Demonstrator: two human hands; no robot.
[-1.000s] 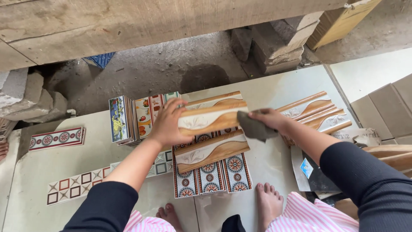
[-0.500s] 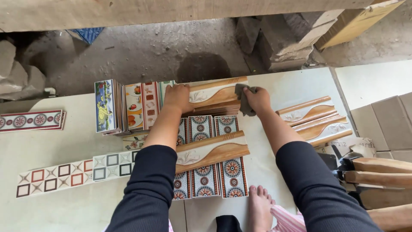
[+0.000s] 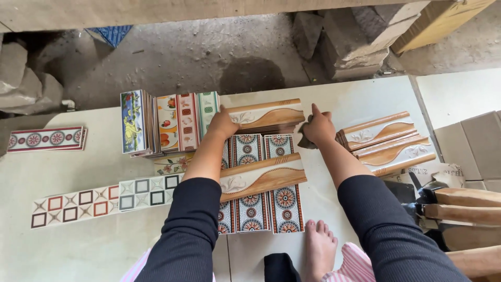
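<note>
A pale floor slab [image 3: 94, 245] carries everything; on it lie patterned tiles [image 3: 261, 209] in a row, with one brown-and-white border tile [image 3: 261, 177] slanting across them; beyond sits the stack [image 3: 266, 116] of like border tiles, long axis running left to right between the two hands. The left hand [image 3: 222, 125] rests on the stack's left end, fingers curled over it; the right hand [image 3: 318, 128] is just off its right end, closed around a dark rag [image 3: 302, 140]; both are equally near.
</note>
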